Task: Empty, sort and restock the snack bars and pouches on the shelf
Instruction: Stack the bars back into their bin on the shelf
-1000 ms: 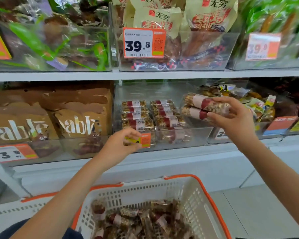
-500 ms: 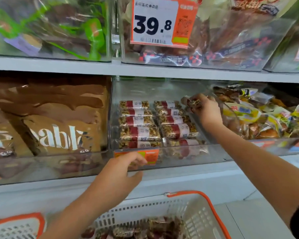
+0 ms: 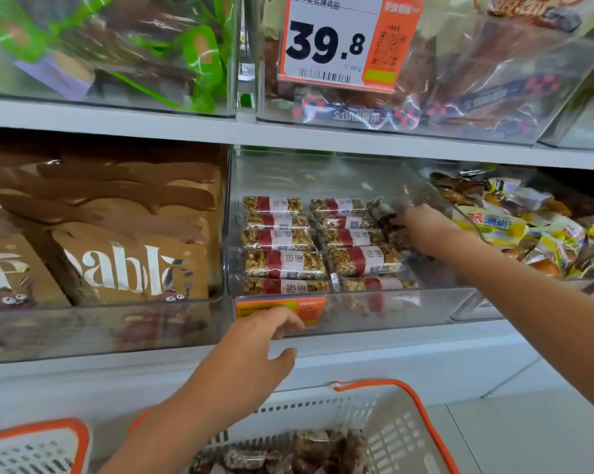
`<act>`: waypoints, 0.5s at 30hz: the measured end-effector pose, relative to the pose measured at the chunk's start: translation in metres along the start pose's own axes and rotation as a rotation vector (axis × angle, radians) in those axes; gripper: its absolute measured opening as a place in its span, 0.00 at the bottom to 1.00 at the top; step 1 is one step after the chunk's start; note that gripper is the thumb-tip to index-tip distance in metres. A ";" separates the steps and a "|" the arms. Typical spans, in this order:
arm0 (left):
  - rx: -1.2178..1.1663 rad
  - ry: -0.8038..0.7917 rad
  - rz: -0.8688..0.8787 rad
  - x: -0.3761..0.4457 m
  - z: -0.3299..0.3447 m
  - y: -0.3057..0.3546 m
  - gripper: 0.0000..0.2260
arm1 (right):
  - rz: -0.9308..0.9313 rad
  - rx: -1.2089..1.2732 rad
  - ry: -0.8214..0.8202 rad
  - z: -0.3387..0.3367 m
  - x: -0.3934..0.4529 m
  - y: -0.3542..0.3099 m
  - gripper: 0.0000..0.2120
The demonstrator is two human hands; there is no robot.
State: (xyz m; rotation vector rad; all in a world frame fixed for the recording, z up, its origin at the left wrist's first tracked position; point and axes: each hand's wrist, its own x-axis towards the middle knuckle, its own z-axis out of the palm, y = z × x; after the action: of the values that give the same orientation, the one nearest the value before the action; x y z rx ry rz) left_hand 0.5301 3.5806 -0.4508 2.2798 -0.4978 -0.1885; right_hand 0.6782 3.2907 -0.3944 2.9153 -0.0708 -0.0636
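Restocking the clear bin (image 3: 425, 304)

My right hand (image 3: 422, 227) grips a snack bar (image 3: 379, 210) at the rows' three o'clock (blurred); my left hand (image 3: 254, 340), fingers loosely apart, touches the bin's front.

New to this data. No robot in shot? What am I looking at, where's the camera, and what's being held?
There is no robot: a person works with bare hands, and the single picture comes from a wide-angle camera on their head, looking forward and down at a shop shelf.

The right hand reaches into a clear bin and holds a nut bar at the back right, beside two neat rows of nut bars with red labels. The left hand rests at the bin's front edge, its fingers over the orange price tag; I cannot tell whether it actually grips anything.

Left of that bin stand brown pouches; to the right lies a bin of mixed wrapped snacks. Below, a white basket with orange handles holds more bars.
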 end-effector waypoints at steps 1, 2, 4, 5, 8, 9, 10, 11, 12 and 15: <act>0.001 0.002 0.000 0.000 0.000 0.000 0.10 | -0.019 0.019 -0.016 0.000 0.001 0.000 0.20; 0.004 0.003 0.003 -0.001 0.000 0.000 0.10 | -0.039 0.028 -0.033 0.001 0.002 0.000 0.23; 0.011 -0.001 0.011 -0.001 0.001 -0.001 0.10 | -0.066 -0.009 -0.097 0.010 0.005 0.003 0.36; 0.014 -0.005 0.015 -0.001 0.001 0.000 0.11 | -0.071 -0.079 -0.112 0.017 0.006 0.005 0.43; 0.026 -0.019 0.028 0.000 0.004 -0.001 0.11 | -0.110 -0.332 -0.030 0.030 0.006 0.005 0.46; 0.028 -0.021 0.029 0.000 0.005 -0.001 0.11 | -0.127 -0.353 0.013 0.031 0.007 0.004 0.41; 0.028 -0.019 0.031 0.000 0.006 -0.001 0.11 | -0.134 -0.350 0.051 0.031 0.007 0.003 0.37; 0.027 -0.013 0.033 0.001 0.007 -0.001 0.11 | -0.132 -0.342 0.082 0.030 0.008 0.002 0.32; 0.025 -0.006 0.035 0.001 0.007 -0.002 0.11 | -0.123 -0.326 0.107 0.029 0.008 0.002 0.28; 0.035 0.004 0.039 0.001 0.008 -0.004 0.11 | -0.056 -0.266 0.138 0.027 0.008 0.001 0.25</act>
State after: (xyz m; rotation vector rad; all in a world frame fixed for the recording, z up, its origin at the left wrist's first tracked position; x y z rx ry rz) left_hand 0.5304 3.5774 -0.4593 2.3023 -0.5470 -0.1567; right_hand 0.6850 3.2835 -0.4205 2.6473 0.0396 0.1102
